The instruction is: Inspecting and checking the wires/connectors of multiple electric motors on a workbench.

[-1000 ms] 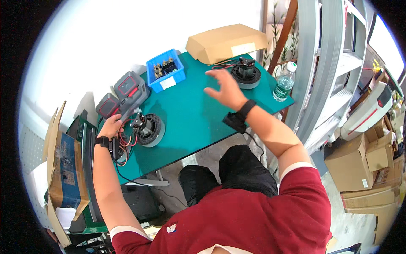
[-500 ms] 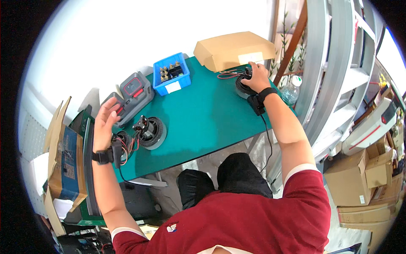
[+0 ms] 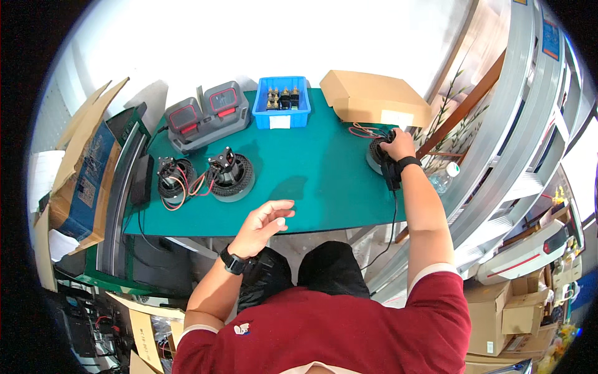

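Against a white wall (image 3: 374,37) stands our green counter (image 3: 317,181). At its right end, our right hand (image 3: 397,146) has its fingers closed around the black top of a wheel unit (image 3: 375,161), just in front of the cardboard box (image 3: 374,96). Squat and round, without a clear long axis, the unit lies under and left of those fingers. Our left hand (image 3: 258,227), well apart, is empty, fingers loosely curled by the counter's front edge, nearer a similar wheel (image 3: 242,187).
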{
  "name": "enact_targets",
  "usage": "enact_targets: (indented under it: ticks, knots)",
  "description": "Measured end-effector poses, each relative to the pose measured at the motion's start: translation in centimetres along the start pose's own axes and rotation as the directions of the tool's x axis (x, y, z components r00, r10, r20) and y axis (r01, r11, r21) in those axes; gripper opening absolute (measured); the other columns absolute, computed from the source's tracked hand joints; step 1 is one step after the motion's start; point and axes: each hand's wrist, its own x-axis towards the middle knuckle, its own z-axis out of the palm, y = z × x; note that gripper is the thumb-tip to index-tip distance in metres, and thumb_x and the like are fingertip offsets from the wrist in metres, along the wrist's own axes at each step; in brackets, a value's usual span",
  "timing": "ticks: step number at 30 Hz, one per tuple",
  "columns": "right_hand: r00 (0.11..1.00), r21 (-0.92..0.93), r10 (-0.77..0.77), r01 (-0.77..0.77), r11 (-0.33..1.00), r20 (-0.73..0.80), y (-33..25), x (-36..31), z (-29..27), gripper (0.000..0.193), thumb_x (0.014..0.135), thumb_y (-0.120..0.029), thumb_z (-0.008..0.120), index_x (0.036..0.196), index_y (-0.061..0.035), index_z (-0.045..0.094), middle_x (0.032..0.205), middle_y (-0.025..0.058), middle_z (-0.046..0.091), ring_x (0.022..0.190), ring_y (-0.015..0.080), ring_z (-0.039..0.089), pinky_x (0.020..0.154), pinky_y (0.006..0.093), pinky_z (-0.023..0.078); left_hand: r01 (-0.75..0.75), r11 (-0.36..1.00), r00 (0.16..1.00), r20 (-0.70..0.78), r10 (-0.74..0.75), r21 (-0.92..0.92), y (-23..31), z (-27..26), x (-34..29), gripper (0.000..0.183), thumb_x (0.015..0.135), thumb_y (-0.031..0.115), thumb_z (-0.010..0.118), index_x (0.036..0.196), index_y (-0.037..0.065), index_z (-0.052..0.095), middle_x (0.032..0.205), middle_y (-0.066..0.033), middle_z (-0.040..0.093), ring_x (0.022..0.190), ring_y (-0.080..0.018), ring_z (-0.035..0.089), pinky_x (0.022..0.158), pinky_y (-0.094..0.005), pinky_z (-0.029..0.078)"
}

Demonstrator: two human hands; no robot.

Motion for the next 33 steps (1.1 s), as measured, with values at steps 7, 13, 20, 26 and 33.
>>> enact_targets:
  ticks: [7,13,20,26,33]
  knots:
    - [0.987,0.225,-0.12,0.093,0.97,0.11,-1.7,-1.8,-2.1,0.056,0.055,-0.028,0.074,0.1,0.0016,0.059,0.087,0.0189,0.063,0.083,0.03,0.061,0.076,0.0355,0.048,0.092,0.992,0.995,-0.034,-0.095,-0.082,-2.6,-0.5,2.2,0.033,0.087,0.016,0.052,0.118,0.006,0.047,0.119,-0.0065,0.05,0.104,-0.0171,0.052,0.08,-0.0293,0.045]
    - [0.913,0.499,-0.351,0.211,0.841,0.206,-7.0,-5.1,-5.5,0.05,0.061,-0.021,0.075,0.103,0.0018,0.059,0.079,0.0089,0.063,0.072,0.0144,0.059,0.066,0.027,0.047,0.158,0.933,0.979,-0.07,-0.19,-0.323,-4.2,-0.1,3.8,0.041,0.086,0.016,0.055,0.124,0.008,0.04,0.12,-0.0083,0.048,0.1,-0.0161,0.053,0.079,-0.0279,0.046]
    - [0.739,0.822,-0.5,-0.127,0.555,0.451,-13.0,-9.7,-8.9,0.046,0.068,-0.009,0.072,0.11,0.0003,0.055,0.088,-0.0001,0.057,0.072,0.0071,0.051,0.062,0.0205,0.043,-0.143,0.977,0.91,-0.408,0.066,-0.16,-2.4,-0.2,3.2,0.081,0.076,0.009,0.064,0.139,0.012,0.013,0.139,-0.0139,0.022,0.124,-0.0255,0.029,0.099,-0.0386,0.029]
    - [0.598,0.823,-0.57,-0.34,0.456,0.563,-14.8,-12.8,-8.2,0.05,0.069,-0.015,0.071,0.113,0.0007,0.053,0.092,0.0016,0.056,0.076,0.0074,0.052,0.065,0.0211,0.046,-0.286,0.957,0.885,-0.371,0.281,0.043,0.0,-3.0,1.3,0.055,0.082,0.014,0.059,0.13,0.007,0.032,0.123,-0.0114,0.044,0.112,-0.0196,0.043,0.091,-0.0327,0.036]
    - [0.532,0.745,-0.662,-0.664,0.062,0.528,-15.4,-16.5,-5.5,0.057,0.074,-0.016,0.069,0.119,0.0029,0.041,0.098,0.0086,0.056,0.087,0.0181,0.058,0.077,0.0317,0.048,-0.211,0.974,0.952,-0.243,0.188,-0.076,-0.5,-2.9,-0.4,0.031,0.091,0.025,0.048,0.111,0.001,0.049,0.084,-0.0025,0.054,0.079,-0.0119,0.051,0.077,-0.0276,0.041]
